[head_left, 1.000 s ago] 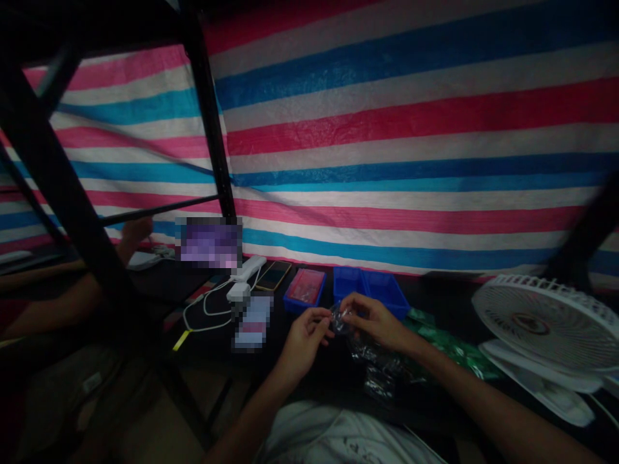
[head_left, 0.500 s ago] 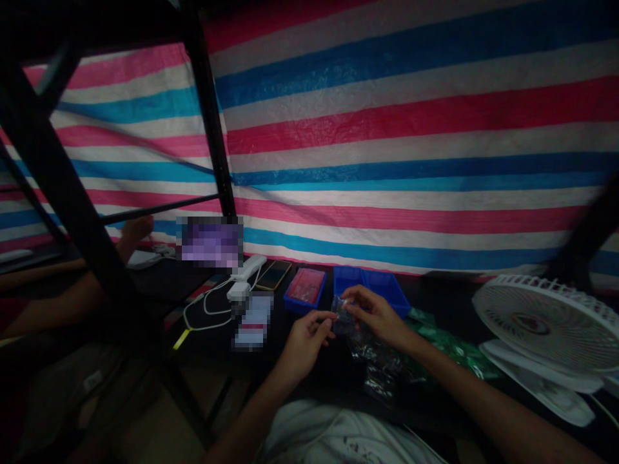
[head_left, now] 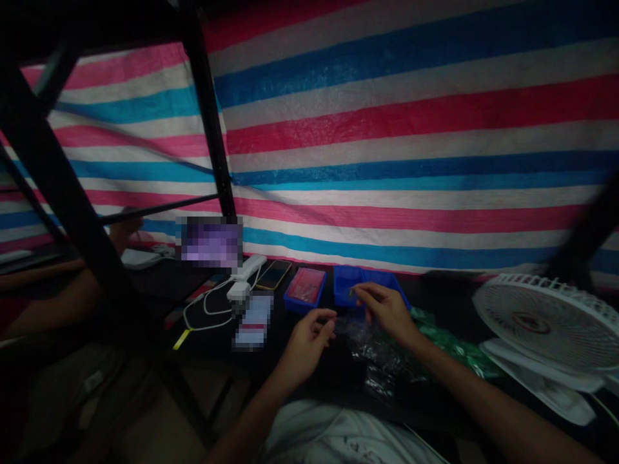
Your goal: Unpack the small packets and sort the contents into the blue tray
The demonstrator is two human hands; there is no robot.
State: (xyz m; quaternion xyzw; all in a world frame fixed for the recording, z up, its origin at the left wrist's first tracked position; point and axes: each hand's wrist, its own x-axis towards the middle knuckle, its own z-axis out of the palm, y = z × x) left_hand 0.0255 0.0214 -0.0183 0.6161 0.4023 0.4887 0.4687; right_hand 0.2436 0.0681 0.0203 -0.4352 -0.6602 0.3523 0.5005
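Makeshift workspace, striped tarp wall (head_left: 387, 122), black frame (head_left: 211, 129), blue trays (head_left: 343, 285), white fan (head_left: 536, 322), dark table (head_left: 283, 325)

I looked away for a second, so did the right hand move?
Yes. Judged against the blue tray, the right hand has moved rightward and slightly up in the picture.

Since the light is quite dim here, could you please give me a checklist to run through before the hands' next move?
1. Small item pinched in the right hand: ok, it shows at the fingertips.
2. Transparent bag held by the left hand: cannot tell, too dim at the fingertips.
3. Blue divided tray near the right hand: ok, just beyond it.
4. Transparent packets neatly stacked: not ok, they lie in a loose heap.
5. Fan apart from both hands: ok, well to the right.
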